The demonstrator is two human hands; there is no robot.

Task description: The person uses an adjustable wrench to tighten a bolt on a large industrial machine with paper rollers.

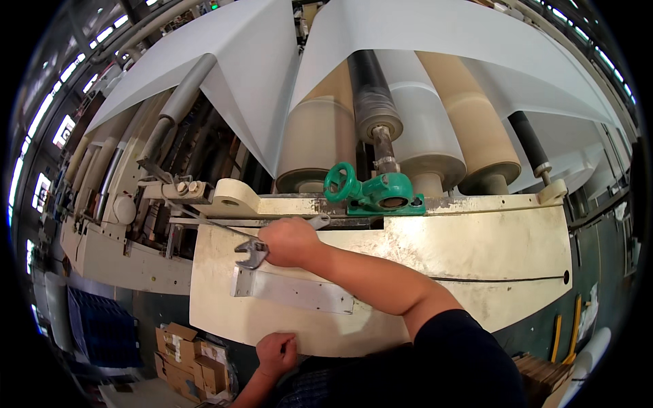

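An adjustable wrench [252, 254] is gripped in my right hand [292, 243], its jaws pointing left and the end of its handle showing past the far side of the fist. That hand is over the cream machine panel [469, 245], just beyond a pale metal angle bracket [303, 291] lying on it. Closer to me, my left hand [277, 350] is curled into a loose fist by the panel's near edge, with nothing seen in it. To the right of the wrench, a green bearing housing [389, 193] with a green handwheel [341, 181] is mounted at the panel's far edge.
Large rollers [476, 129] and a wide white web [435, 30] stretch behind the panel. A dark rod or cable [500, 279] runs along its right part. Cardboard boxes [182, 357] and a dark blue stack [102, 326] stand on the floor at lower left.
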